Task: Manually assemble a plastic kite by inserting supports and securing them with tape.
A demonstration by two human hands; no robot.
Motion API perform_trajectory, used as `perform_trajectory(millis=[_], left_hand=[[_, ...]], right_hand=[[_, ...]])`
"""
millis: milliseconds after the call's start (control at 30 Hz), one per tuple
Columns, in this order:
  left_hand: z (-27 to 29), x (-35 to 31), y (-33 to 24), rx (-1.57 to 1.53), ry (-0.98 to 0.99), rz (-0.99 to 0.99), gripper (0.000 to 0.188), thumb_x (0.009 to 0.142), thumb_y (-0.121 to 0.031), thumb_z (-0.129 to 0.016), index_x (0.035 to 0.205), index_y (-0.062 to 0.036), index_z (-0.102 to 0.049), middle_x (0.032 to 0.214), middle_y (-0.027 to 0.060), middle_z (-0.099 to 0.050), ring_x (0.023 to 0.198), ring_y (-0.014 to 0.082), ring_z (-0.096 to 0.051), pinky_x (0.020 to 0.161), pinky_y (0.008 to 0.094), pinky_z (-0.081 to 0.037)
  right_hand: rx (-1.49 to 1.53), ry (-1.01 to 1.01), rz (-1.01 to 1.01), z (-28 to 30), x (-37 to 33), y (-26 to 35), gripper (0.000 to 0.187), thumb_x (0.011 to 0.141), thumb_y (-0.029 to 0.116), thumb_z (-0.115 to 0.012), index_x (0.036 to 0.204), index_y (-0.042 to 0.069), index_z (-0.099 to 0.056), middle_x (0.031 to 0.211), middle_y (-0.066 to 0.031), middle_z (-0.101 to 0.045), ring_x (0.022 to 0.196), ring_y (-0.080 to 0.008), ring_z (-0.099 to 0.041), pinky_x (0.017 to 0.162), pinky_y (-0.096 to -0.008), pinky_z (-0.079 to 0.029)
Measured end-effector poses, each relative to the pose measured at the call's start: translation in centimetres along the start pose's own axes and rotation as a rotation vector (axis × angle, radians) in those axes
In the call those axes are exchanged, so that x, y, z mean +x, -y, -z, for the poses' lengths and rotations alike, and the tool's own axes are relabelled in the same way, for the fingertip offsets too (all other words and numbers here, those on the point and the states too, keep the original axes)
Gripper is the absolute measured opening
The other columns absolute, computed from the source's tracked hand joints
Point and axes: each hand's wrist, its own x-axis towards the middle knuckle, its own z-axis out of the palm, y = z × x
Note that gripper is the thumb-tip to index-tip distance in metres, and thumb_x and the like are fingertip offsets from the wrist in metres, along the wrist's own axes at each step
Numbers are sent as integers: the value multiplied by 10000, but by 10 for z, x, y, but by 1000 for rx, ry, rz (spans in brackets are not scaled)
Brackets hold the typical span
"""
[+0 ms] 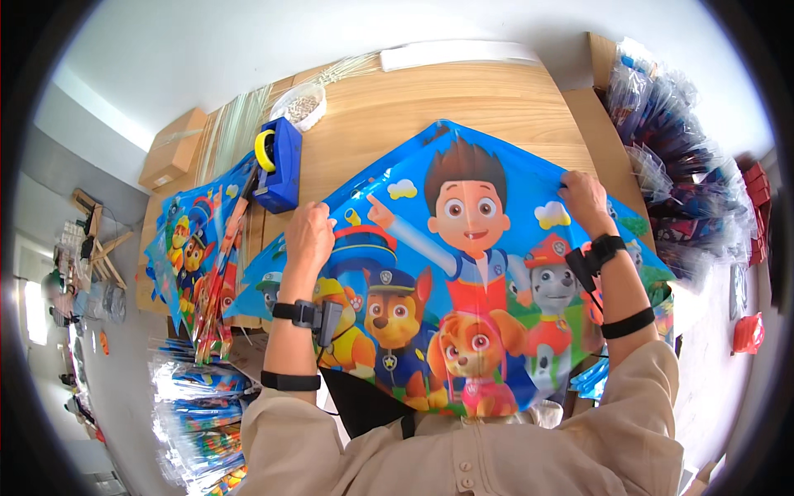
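Kite (463, 273) lies spread flat on the bench (463, 99) at frame centre, nose pointing to the upper middle, tail end at the person's chest at the bottom.

Left hand (308, 236), centre left: grip clenched on the kite's left edge.
Right hand (585, 198), centre right: fingers pinching the right edge, knuckles up.

Judgement: stretching or squaring the sail between both hands. Next move would call for even tension on both edges so the thin film neither creases nor tears.

Edges and room: a kite stack (198, 256) just beside the left wing, at left. Blue tape dispenser (277, 165) near the left hand, upper left. Bagged kites (678, 157) crowd the right bench edge. Open wood only beyond the nose, toward the top.
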Motion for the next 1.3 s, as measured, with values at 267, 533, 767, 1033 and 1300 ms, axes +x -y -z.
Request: perform_trajectory(millis=[267,533,767,1033,1300], left_hand=[[-48,47,20,17,35,46,83,748,-92,-668,774,-27,-623,809,172,-613,814,367,-602,701,466,-482],[-61,25,28,-85,-236,-6,114,728,-77,-661,784,-54,-564,810,147,-574,826,345,-563,714,436,-468],[-9,-29,160,26,-635,510,130,729,-128,-677,775,-79,-567,829,113,-585,834,338,-566,740,430,-466],[2,-52,242,245,-152,744,101,751,-157,-669,800,-77,-630,855,123,-613,866,336,-580,768,439,-485],[72,-102,109,-70,-495,219,56,775,-1,-569,816,-39,-564,758,145,-549,729,354,-571,627,435,-456]], right_hand=[[-26,-56,-6,-48,57,13,105,810,161,-564,813,77,-626,825,-160,-658,814,-356,-639,704,-456,-509],[-29,-147,-62,-78,48,18,221,818,204,-633,998,98,-561,995,-121,-597,885,-350,-617,705,-454,-508],[184,-366,-25,-73,32,20,372,840,186,-617,1177,73,-507,1087,-160,-579,970,-369,-592,758,-447,-493],[432,-270,31,-56,2,75,378,815,105,-644,1172,39,-539,1076,-148,-594,772,-288,-591,688,-352,-482],[1017,214,116,-36,-34,151,109,838,49,-626,910,-32,-621,778,-71,-629,703,-97,-592,635,-249,-483]])
